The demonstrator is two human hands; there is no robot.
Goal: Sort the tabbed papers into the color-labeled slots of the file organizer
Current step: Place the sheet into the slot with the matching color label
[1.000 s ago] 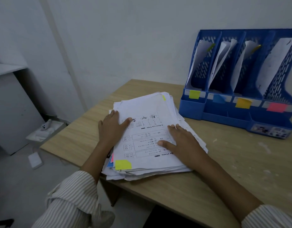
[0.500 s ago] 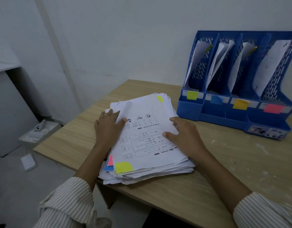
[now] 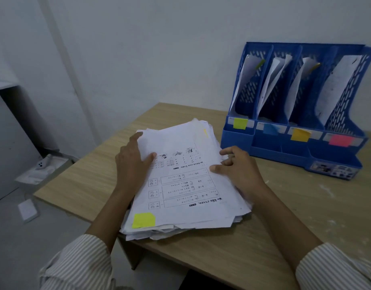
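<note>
Here the wooden desk [image 3: 305, 216] takes up most of the view, its surface pale and marked with light scuffs on the right. At its back right, against the wall, stands the blue file organizer [image 3: 335, 158], four slots side by side, each with white sheets leaning inside. Coloured labels sit on the slot fronts: a yellow-green label [image 3: 240, 123] on the leftmost, then a blue label [image 3: 270, 129], an orange label [image 3: 299, 135] and a pink label [image 3: 340, 140] on the rightmost.

Near the desk's front left edge lies the stack of papers [image 3: 186, 185], thick and uneven, well apart from the organizer's slots though its far corner comes near the organizer's base. The top sheet is printed with tables and small drawings.

The left hand [image 3: 132, 164] holds the stack's left edge, thumb on top of the sheet and fingers curled round the side. The right hand [image 3: 241, 170] grips the right edge, thumb pressed on the top sheet, the other fingers bent and spread over the side.

A yellow tab [image 3: 143, 220] sticks to the top sheet's near left corner, and a second yellow tab [image 3: 205, 132] shows at the far edge.
</note>
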